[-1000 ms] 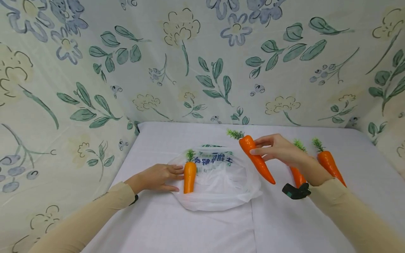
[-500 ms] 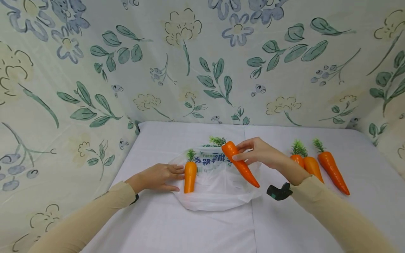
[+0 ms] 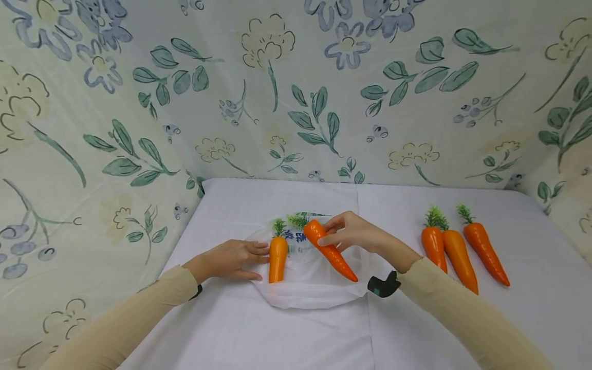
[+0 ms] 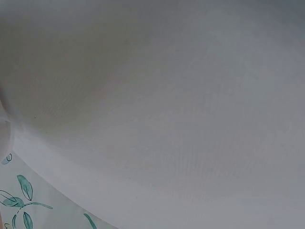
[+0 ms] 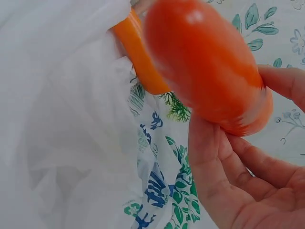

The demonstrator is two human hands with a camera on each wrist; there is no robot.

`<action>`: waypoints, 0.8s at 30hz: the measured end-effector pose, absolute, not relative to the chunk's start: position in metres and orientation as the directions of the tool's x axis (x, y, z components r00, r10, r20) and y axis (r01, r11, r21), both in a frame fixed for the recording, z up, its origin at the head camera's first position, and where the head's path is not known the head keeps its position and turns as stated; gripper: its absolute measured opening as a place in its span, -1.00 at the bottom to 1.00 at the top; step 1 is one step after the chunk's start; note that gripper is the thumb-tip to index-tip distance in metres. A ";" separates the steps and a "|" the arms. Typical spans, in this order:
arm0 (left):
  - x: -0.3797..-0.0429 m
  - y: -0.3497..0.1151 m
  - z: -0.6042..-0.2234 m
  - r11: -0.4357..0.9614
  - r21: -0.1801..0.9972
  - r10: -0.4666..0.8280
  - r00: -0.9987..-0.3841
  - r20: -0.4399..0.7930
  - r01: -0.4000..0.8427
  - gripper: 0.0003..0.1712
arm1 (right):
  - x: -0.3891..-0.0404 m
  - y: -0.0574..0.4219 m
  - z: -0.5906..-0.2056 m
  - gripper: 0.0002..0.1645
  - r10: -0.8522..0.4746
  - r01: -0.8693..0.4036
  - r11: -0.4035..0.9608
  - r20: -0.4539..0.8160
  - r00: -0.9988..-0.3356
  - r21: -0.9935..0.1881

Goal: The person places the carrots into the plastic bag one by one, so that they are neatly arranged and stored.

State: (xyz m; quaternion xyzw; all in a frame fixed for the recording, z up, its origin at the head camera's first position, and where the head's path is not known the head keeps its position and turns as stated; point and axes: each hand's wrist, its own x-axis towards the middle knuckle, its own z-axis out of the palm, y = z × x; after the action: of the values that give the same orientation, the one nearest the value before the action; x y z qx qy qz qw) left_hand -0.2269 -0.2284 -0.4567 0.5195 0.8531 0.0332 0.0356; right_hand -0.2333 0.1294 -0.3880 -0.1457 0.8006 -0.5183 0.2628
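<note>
My right hand point(image 3: 353, 234) pinches an orange toy carrot point(image 3: 327, 251) between thumb and fingers over a white plastic bag point(image 3: 314, 298). This carrot slants, its green leafy top to the upper left and its tip toward the lower right. A second carrot point(image 3: 277, 257) lies at the bag's left side, its lower end hidden under the front fold of plastic. My left hand point(image 3: 235, 258) rests flat at the bag's left edge, fingertips right beside that carrot. In the right wrist view the held carrot point(image 5: 205, 62) looms large above the printed plastic. The left wrist view shows mainly white cloth.
Three more carrots lie on the white-covered table point(image 3: 296, 339) at the right: one on the left point(image 3: 433, 244), a middle carrot point(image 3: 459, 259) against it, and a right-hand carrot point(image 3: 486, 253) slightly apart. Floral fabric point(image 3: 296, 103) hangs behind and at both sides.
My right hand has carried the held carrot leftward and slightly nearer, from the bag's right edge to over its middle. The left hand stays put. The carrots at the right are now less covered.
</note>
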 end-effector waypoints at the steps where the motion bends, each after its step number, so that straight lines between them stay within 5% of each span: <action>1: -0.227 -0.228 -0.456 0.461 0.096 0.887 -0.460 -0.032 0.882 -0.34 | -0.233 0.127 -0.390 -0.44 -0.510 0.039 0.420 -0.272 -0.816 -0.906; 24: -0.224 -0.228 -0.455 0.456 0.108 0.889 -0.457 -0.012 0.884 -0.34 | -0.230 0.101 -0.417 -0.49 -0.465 0.105 0.452 -0.334 -0.820 -0.886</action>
State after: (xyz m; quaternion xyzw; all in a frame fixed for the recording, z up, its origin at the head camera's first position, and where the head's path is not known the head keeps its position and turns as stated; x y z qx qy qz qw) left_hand -0.2240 -0.2283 -0.4546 0.5200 0.8524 0.0432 0.0333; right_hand -0.2301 0.1012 -0.4174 -0.1119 0.8052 -0.5115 0.2785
